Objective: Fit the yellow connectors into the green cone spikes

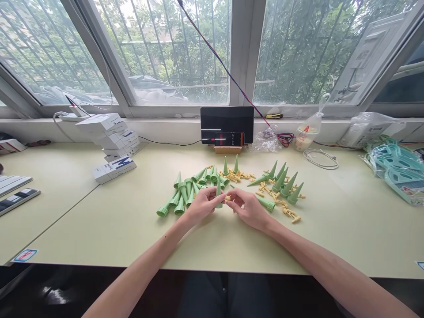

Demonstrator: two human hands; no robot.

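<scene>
My left hand (pixel 205 204) is closed around a green plastic cone spike (pixel 218 187), held upright with its tip up. Thumb and fingers of my right hand (pixel 247 206) pinch a small yellow plastic valve piece (pixel 227 198) against the side of that spike. Whether the piece sits in the spike is too small to tell. Left of my hands lies a heap of green spikes (pixel 180 194). To the right, several spikes (pixel 289 184) stand tip up among yellow pieces (pixel 289 213), and one spike (pixel 266 203) lies beside my right hand. More yellow pieces (pixel 236 176) lie behind my hands.
A tablet (pixel 227 121) with a phone (pixel 229 139) before it stands at the back. Stacked white boxes (pixel 112 137) are at back left. A bagged cup (pixel 306 134), a white cable (pixel 320 160) and teal plastic items (pixel 399 165) lie right. The table's front edge (pixel 232 271) is near.
</scene>
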